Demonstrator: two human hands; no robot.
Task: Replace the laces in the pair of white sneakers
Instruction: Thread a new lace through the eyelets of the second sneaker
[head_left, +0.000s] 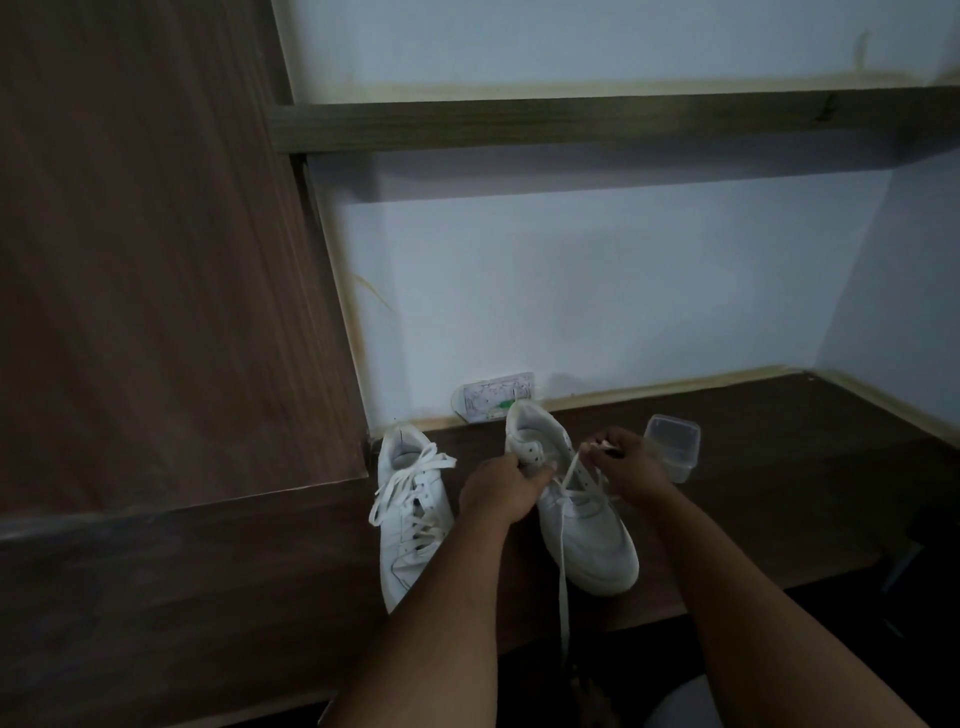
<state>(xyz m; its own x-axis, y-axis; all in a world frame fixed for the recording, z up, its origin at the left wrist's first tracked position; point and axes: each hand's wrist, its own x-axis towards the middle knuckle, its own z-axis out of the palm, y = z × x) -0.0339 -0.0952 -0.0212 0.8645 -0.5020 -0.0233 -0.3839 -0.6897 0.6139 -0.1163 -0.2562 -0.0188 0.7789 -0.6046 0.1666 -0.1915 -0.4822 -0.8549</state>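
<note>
Gripping right sneaker (571, 525) at centre frame, left hand (501, 488) steadying collar, right hand (626, 460) pinching lace (566, 566) trailing toward lower frame.

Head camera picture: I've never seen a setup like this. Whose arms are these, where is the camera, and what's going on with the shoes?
No machine here: a person wears a camera on the head, looking down at their own arms. Two white sneakers stand on a dark wooden surface. The left hand grips the right sneaker near its collar; the right hand pinches that shoe's lace, whose other end hangs over the edge. The left sneaker stands untouched, laced. A clear plastic container sits behind.
</note>
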